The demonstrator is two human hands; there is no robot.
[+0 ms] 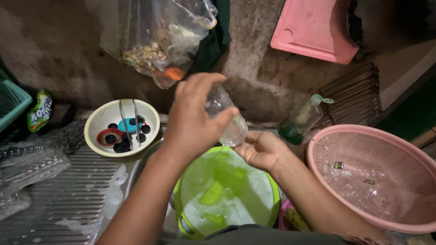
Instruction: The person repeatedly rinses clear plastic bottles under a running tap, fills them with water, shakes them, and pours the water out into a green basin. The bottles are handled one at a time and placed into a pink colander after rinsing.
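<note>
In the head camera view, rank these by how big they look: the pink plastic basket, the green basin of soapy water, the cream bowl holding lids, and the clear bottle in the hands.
Largest to smallest:
1. Pink plastic basket, partly cut off
2. Green basin of soapy water, close behind
3. Cream bowl holding lids
4. Clear bottle, partly hidden by the left hand

views: 1 | head-worn, facing steeply down | close over green basin (227, 190) | wall beyond

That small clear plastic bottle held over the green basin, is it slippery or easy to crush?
The small clear plastic bottle is probably slippery: it looks wet above the soapy green basin. Its thin see-through wall suggests it is light and dents easily. Both the left hand and right hand grip it.
</note>
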